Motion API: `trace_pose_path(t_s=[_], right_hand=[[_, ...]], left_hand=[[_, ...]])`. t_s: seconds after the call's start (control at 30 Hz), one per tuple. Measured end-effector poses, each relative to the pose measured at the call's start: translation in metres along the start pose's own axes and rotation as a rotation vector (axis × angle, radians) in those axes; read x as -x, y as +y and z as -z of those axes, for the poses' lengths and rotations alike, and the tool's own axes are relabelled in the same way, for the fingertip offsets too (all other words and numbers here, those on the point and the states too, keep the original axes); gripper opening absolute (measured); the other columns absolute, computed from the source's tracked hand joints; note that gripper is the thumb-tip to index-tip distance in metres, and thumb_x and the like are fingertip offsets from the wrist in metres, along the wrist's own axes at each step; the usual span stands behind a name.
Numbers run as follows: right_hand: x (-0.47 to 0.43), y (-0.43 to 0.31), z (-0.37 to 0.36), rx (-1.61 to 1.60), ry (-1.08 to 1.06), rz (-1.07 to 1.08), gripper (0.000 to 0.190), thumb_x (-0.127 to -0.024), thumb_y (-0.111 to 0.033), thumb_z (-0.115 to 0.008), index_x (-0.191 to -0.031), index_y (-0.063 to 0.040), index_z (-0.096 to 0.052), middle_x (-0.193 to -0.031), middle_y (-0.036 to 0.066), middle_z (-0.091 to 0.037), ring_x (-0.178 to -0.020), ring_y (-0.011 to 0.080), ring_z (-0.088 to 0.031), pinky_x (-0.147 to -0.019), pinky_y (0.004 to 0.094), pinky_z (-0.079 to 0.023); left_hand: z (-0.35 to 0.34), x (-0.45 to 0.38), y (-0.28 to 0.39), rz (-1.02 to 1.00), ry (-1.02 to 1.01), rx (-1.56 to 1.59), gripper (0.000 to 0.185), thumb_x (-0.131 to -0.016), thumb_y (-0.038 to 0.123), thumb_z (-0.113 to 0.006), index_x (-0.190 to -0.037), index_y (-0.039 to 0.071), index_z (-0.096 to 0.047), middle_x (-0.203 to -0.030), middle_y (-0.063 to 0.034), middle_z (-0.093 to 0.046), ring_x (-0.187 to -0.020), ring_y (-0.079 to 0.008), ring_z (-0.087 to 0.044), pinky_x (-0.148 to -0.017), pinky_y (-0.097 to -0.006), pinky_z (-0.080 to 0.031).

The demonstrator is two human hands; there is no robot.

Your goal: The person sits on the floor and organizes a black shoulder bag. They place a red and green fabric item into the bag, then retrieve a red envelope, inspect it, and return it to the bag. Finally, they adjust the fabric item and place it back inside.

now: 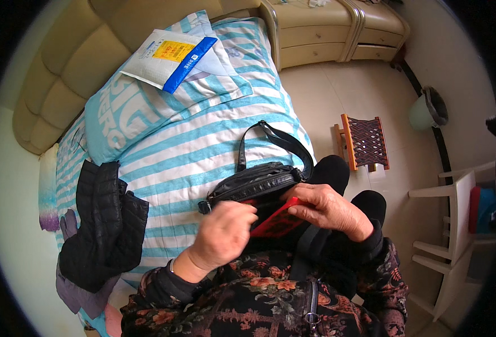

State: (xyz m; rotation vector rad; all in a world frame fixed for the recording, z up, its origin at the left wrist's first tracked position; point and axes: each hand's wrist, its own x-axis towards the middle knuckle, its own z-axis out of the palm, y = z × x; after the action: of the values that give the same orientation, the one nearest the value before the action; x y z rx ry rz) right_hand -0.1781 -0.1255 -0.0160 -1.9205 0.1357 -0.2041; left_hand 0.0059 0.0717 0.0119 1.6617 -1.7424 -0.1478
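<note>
My right hand (326, 206) pinches the edge of a flat red item with a dark pattern (275, 223) between thumb and fingers, above my lap. My left hand (226, 229) is slightly blurred, its fingers curled beside the item's left end. Whether it grips anything is hidden. Just beyond both hands, a black leather-like shoulder bag (252, 185) lies on the blue-and-white striped bed cover (176, 168). Its strap (288, 139) loops up and to the right.
A black quilted jacket (104, 227) lies at left on the bed. A padded mailer (159, 59) rests on the pillow (125, 113). On the floor at right are a woven-top stool (366, 141) and a bin (425, 109); a white chair (458, 210) stands near the wall.
</note>
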Motion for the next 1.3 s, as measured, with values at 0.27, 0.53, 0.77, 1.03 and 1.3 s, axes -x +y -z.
trace_pose_path(t_s=[0.27,0.53,0.77,1.03,1.3], right_hand=[[0.012,-0.009,0.003,-0.031,-0.179,-0.076,0.022,-0.093,-0.022,-0.069,-0.095,-0.001,-0.066,-0.101,0.018,-0.067,-0.087,0.0351,-0.068,-0.075,0.0391,-0.054],[0.013,-0.019,0.004,-0.019,-0.273,-0.164,0.021,-0.092,-0.023,-0.070,-0.091,-0.002,-0.068,-0.114,0.023,-0.068,-0.093,0.0357,-0.070,-0.080,0.0376,-0.056],[0.011,-0.022,0.003,-0.019,-0.257,-0.129,0.020,-0.091,-0.021,-0.071,-0.091,-0.001,-0.069,-0.115,0.023,-0.068,-0.094,0.0351,-0.071,-0.079,0.0371,-0.057],[0.011,-0.020,0.001,-0.007,-0.242,-0.150,0.022,-0.092,-0.023,-0.071,-0.091,-0.001,-0.068,-0.115,0.023,-0.068,-0.093,0.0352,-0.071,-0.079,0.0375,-0.057],[0.014,-0.012,-0.003,-0.002,-0.174,-0.097,0.026,-0.093,-0.023,-0.070,-0.100,0.002,-0.069,-0.109,0.019,-0.071,-0.089,0.0331,-0.071,-0.077,0.0366,-0.057]], left_hand=[[-0.012,-0.019,-0.009,0.321,-0.597,0.155,0.021,-0.095,0.013,-0.048,-0.099,-0.005,-0.060,-0.099,-0.0228,-0.066,-0.097,-0.0376,-0.064,-0.081,-0.0455,-0.052],[-0.014,-0.015,-0.042,0.242,-0.499,0.220,0.026,-0.096,0.015,-0.049,-0.078,-0.004,-0.048,-0.077,-0.0228,-0.055,-0.077,-0.0429,-0.055,-0.069,-0.0489,-0.045],[-0.028,-0.014,-0.048,0.364,-0.483,0.023,0.019,-0.089,0.014,-0.063,-0.082,-0.002,-0.058,-0.074,-0.0206,-0.059,-0.075,-0.0410,-0.059,-0.068,-0.0474,-0.048],[-0.058,-0.051,-0.041,-0.087,-0.346,-0.292,0.013,-0.087,0.013,-0.063,-0.081,0.001,-0.064,-0.080,-0.0182,-0.066,-0.080,-0.0367,-0.066,-0.071,-0.0437,-0.054],[-0.093,-0.072,-0.051,-0.314,0.042,-0.292,0.008,-0.084,0.010,-0.062,-0.082,0.003,-0.066,-0.081,-0.0165,-0.068,-0.080,-0.0330,-0.069,-0.068,-0.0398,-0.056]])
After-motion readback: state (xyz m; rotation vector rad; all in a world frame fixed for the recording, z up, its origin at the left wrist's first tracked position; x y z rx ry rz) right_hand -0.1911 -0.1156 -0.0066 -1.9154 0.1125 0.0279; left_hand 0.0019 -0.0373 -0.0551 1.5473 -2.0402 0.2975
